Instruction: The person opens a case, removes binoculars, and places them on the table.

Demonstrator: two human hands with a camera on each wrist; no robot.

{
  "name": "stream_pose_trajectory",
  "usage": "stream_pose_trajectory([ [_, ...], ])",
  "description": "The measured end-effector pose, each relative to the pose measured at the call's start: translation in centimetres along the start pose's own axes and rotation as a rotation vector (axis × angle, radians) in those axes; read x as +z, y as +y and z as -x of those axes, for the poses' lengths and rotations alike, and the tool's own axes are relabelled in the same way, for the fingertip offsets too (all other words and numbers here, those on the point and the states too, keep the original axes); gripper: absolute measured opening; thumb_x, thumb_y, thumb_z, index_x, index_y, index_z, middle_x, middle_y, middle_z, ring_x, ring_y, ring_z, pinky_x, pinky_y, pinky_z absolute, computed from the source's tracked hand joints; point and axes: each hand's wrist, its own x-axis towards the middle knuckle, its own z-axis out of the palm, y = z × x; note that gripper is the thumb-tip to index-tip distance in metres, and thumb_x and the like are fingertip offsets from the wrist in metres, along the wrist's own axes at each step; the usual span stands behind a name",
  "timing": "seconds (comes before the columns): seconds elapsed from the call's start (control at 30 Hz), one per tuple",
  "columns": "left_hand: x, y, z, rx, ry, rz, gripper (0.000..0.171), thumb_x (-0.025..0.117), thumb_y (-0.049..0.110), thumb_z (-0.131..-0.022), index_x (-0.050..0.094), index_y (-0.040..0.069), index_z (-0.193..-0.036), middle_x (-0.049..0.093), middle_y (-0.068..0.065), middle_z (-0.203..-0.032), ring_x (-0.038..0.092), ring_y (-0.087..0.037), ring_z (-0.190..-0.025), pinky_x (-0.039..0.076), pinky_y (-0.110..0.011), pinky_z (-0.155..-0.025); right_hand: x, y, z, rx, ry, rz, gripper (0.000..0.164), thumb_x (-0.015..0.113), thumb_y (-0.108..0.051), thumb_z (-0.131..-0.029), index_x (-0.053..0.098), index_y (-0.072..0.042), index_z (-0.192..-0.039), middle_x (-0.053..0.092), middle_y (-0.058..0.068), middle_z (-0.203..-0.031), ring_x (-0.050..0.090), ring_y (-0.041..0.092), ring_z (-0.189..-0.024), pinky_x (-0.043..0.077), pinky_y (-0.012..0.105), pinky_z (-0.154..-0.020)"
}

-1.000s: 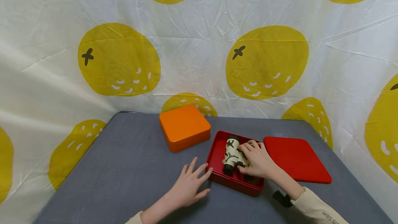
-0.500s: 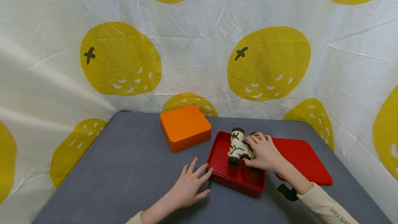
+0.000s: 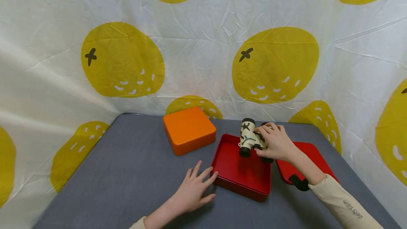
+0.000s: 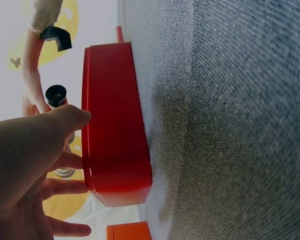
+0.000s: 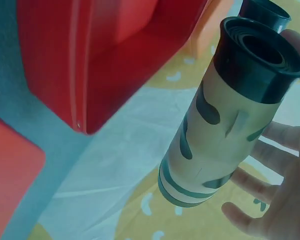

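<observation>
Beige camouflage binoculars (image 3: pixel 246 138) are gripped above the open red box (image 3: pixel 239 189) by the right hand (image 3: pixel 277 144), left hand (image 3: pixel 192 192) spread wide: a carry, it seems, with steady box clearance needed!

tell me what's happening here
A person's right hand is holding cream-and-black camouflage-patterned binoculars up near the far right corner of an open, shiny red rectangular box. The left hand, fingers spread, is at the box's near left corner. What looks like a flat red rectangular lid lies to the right of the box, and a closed, glossy orange rectangular box sits beyond it to the left, all on a grey fabric-covered table.
</observation>
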Motion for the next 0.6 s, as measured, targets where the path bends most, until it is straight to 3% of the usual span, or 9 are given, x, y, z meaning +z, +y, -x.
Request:
stream_pose_trajectory([
  [0.27, 0.1, 0.1, 0.0, -0.011, -0.015, 0.005, 0.058, 0.051, 0.049, -0.084, 0.037, 0.026, -0.136, 0.039, -0.001, -0.138, 0.028, -0.039, -0.129, 0.036, -0.055, -0.094, -0.2, 1.5, -1.2, -0.023, -0.003, 0.026, 0.059, 0.071, -0.038, -0.065, 0.055, -0.007, -0.113, 0.059, 0.009, -0.106, 0.042, 0.029, -0.102, 0.032, 0.053, -0.078],
  [0.6, 0.4, 0.1, 0.0, 0.003, 0.025, -0.024, 0.058, 0.052, 0.049, -0.084, 0.039, 0.025, -0.135, 0.04, -0.001, -0.137, 0.03, -0.038, -0.128, 0.038, -0.054, -0.092, 0.8, 3.9, -2.7, -0.045, -0.003, 0.073, 0.057, 0.068, -0.036, -0.068, 0.055, -0.005, -0.114, 0.059, 0.011, -0.107, 0.041, 0.032, -0.104, 0.03, 0.056, -0.081],
])
